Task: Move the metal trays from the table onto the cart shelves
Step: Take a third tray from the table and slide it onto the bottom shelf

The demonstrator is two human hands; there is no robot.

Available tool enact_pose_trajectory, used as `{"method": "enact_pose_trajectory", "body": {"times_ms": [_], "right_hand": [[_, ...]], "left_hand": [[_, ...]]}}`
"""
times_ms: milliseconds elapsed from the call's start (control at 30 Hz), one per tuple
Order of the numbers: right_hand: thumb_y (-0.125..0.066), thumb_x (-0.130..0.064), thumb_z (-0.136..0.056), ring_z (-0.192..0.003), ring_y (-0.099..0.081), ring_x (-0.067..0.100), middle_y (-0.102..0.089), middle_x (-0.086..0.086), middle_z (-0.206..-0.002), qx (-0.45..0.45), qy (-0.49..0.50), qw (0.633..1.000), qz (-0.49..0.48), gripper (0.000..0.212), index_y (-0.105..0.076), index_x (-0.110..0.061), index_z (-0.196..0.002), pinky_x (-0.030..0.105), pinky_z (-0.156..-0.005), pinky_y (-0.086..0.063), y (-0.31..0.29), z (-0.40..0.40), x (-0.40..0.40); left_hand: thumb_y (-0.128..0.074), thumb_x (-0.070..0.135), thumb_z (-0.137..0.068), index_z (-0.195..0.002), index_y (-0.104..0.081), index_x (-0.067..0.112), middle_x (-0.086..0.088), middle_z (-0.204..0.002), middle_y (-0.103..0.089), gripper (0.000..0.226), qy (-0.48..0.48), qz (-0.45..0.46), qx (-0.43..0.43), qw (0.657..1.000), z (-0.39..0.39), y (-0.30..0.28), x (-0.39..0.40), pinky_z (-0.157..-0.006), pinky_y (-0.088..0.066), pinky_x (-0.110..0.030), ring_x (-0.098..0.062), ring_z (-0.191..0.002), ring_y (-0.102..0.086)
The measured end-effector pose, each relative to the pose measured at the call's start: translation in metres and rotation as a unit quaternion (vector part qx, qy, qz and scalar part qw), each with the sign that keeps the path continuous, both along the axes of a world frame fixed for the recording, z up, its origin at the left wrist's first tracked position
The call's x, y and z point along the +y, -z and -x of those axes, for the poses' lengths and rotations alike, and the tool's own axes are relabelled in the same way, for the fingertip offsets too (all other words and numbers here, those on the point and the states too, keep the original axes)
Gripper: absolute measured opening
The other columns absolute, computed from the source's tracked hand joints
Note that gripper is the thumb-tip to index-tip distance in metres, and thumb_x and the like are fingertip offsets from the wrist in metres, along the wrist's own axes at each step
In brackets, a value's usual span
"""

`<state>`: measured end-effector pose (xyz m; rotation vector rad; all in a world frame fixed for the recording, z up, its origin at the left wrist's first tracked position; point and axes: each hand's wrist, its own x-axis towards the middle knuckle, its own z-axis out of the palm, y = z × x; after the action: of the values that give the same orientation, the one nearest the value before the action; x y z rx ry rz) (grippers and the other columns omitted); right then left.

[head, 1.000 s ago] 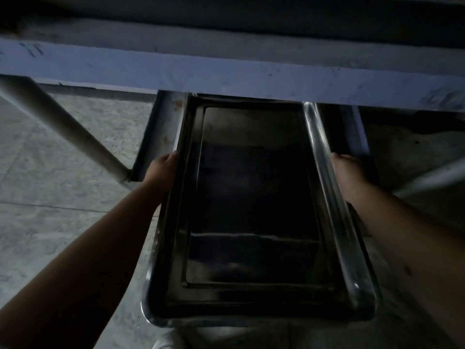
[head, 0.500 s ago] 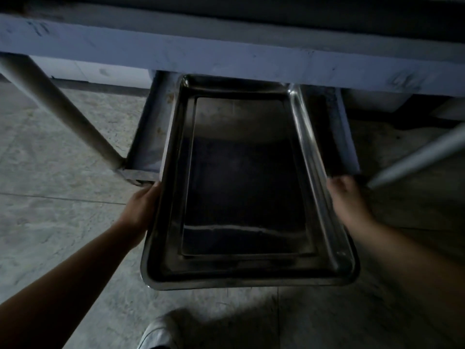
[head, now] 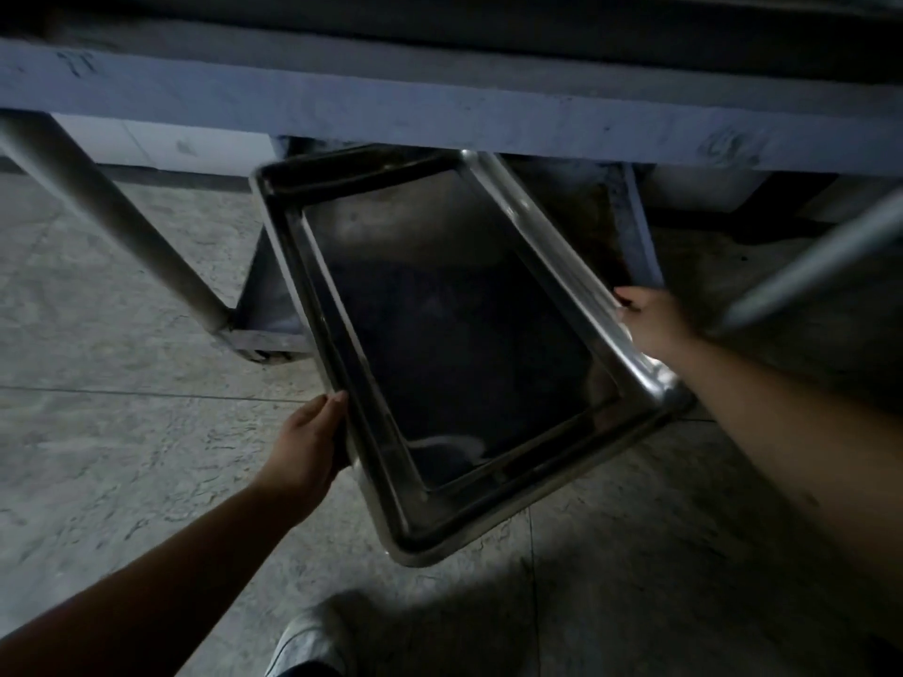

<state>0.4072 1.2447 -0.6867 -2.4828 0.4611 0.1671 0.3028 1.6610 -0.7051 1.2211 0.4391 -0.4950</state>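
A rectangular metal tray (head: pixel 454 344) with a raised rim hangs in the air below the edge of a steel table (head: pixel 440 109). It is skewed, its near corner pointing toward me and its far end over a low cart shelf (head: pixel 630 232). My left hand (head: pixel 308 447) grips the tray's left long rim near the front. My right hand (head: pixel 650 320) grips the right long rim. The tray's inside is dark and holds nothing.
A round table leg (head: pixel 112 222) slants down at the left to the cart's corner. Another metal bar (head: pixel 811 266) crosses at the right. The floor (head: pixel 122 422) is grey tile, and my shoe (head: pixel 308 642) shows at the bottom.
The tray has slid back out from under the table toward me and turned counter-clockwise. Both hands kept their grip on its long rims; the left one has dropped lower.
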Motion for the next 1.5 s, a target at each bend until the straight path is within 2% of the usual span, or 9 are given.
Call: {"method": "enact_pose_trajectory", "body": {"times_ms": [100, 200, 333, 433, 733, 967, 1133, 1367, 1500], "right_hand": [[-0.052, -0.014, -0.094, -0.127, -0.046, 0.038, -0.048, 0.023, -0.141, 0.028, -0.047, 0.990, 0.129, 0.046, -0.046, -0.006, -0.139, 0.041, -0.106, -0.035, -0.010, 0.012, 0.004], [-0.058, -0.040, -0.082, -0.132, -0.033, 0.035, -0.032, 0.011, -0.151, -0.095, 0.120, 0.960, 0.234, 0.066, -0.037, -0.024, -0.142, 0.048, -0.105, -0.030, -0.016, 0.084, 0.037], [-0.059, -0.037, -0.089, -0.109, -0.055, 0.034, -0.056, 0.017, -0.118, -0.131, 0.391, 0.907, -0.082, 0.046, -0.049, -0.010, -0.125, 0.030, -0.079, -0.044, 0.005, 0.180, 0.113], [-0.045, -0.033, -0.098, -0.071, -0.062, 0.024, -0.061, 0.004, -0.076, -0.088, 0.374, 0.891, -0.242, 0.025, -0.058, -0.016, -0.084, 0.024, -0.052, -0.040, 0.012, 0.185, 0.131], [-0.058, -0.042, -0.090, -0.070, -0.060, 0.016, -0.067, -0.001, -0.083, -0.066, 0.372, 0.883, -0.280, 0.023, -0.065, -0.022, -0.080, 0.031, -0.069, -0.048, 0.020, 0.118, 0.054], [-0.058, -0.049, -0.089, -0.092, -0.058, 0.024, -0.061, 0.007, -0.104, -0.019, 0.322, 0.922, -0.212, 0.051, -0.057, -0.013, -0.126, 0.041, -0.086, -0.051, 0.016, 0.070, 0.035], [-0.042, -0.059, -0.091, -0.056, -0.060, 0.006, -0.061, -0.009, -0.070, -0.050, 0.273, 0.942, -0.189, 0.037, -0.051, -0.030, -0.112, 0.016, -0.042, -0.042, 0.012, 0.181, 0.124], [-0.050, -0.017, -0.096, -0.054, -0.066, 0.010, -0.071, 0.004, -0.068, -0.118, 0.409, 0.822, -0.378, 0.012, -0.060, -0.012, -0.095, 0.026, -0.051, -0.049, 0.001, 0.145, 0.096], [-0.056, -0.007, -0.092, -0.043, -0.058, 0.005, -0.065, 0.006, -0.069, -0.109, 0.456, 0.774, -0.427, 0.009, -0.064, -0.009, -0.095, 0.016, -0.039, -0.043, 0.009, 0.101, 0.048]], "left_hand": [[-0.046, 0.028, -0.103, -0.118, -0.062, 0.007, -0.017, -0.107, -0.074, 0.030, 0.003, 0.000, -0.001, 1.000, 0.001, 0.004, -0.007, -0.072, -0.062, -0.039, -0.034, -0.100, -0.072], [-0.048, 0.024, -0.102, -0.114, -0.063, 0.011, -0.016, -0.102, -0.075, 0.023, -0.043, -0.004, -0.008, 0.999, -0.002, 0.007, -0.014, -0.068, -0.062, -0.039, -0.033, -0.094, -0.074], [-0.051, 0.026, -0.098, -0.106, -0.067, 0.020, -0.013, -0.099, -0.075, 0.019, -0.076, -0.027, -0.026, 0.996, -0.005, 0.014, -0.025, -0.064, -0.061, -0.035, -0.029, -0.089, -0.075], [-0.050, 0.023, -0.100, -0.103, -0.071, 0.024, -0.012, -0.101, -0.076, 0.021, -0.074, -0.011, -0.033, 0.997, -0.005, 0.018, -0.024, -0.067, -0.061, -0.036, -0.029, -0.092, -0.074], [-0.055, 0.031, -0.095, -0.089, -0.075, 0.023, -0.018, -0.089, -0.072, 0.023, 0.105, 0.017, 0.015, 0.994, 0.022, 0.009, -0.042, -0.060, -0.052, -0.032, -0.026, -0.076, -0.071], [-0.052, 0.028, -0.100, -0.100, -0.070, 0.012, -0.012, -0.095, -0.076, 0.024, 0.124, 0.032, 0.038, 0.991, 0.006, -0.007, -0.069, -0.070, -0.052, -0.035, -0.023, -0.084, -0.074], [-0.047, 0.018, -0.102, -0.107, -0.064, 0.004, -0.017, -0.087, -0.071, 0.022, 0.079, 0.090, 0.025, 0.992, -0.011, -0.011, -0.104, -0.061, -0.051, -0.028, -0.021, -0.074, -0.069], [-0.050, 0.029, -0.102, -0.105, -0.065, 0.007, -0.015, -0.099, -0.073, 0.027, 0.051, 0.051, 0.035, 0.997, -0.051, -0.003, -0.124, -0.071, -0.054, -0.031, -0.023, -0.089, -0.070], [-0.057, 0.027, -0.099, -0.103, -0.061, 0.003, -0.022, -0.097, -0.075, 0.025, -0.083, 0.049, 0.036, 0.995, -0.093, 0.002, -0.098, -0.046, -0.050, -0.022, -0.017, -0.064, -0.071]]}}
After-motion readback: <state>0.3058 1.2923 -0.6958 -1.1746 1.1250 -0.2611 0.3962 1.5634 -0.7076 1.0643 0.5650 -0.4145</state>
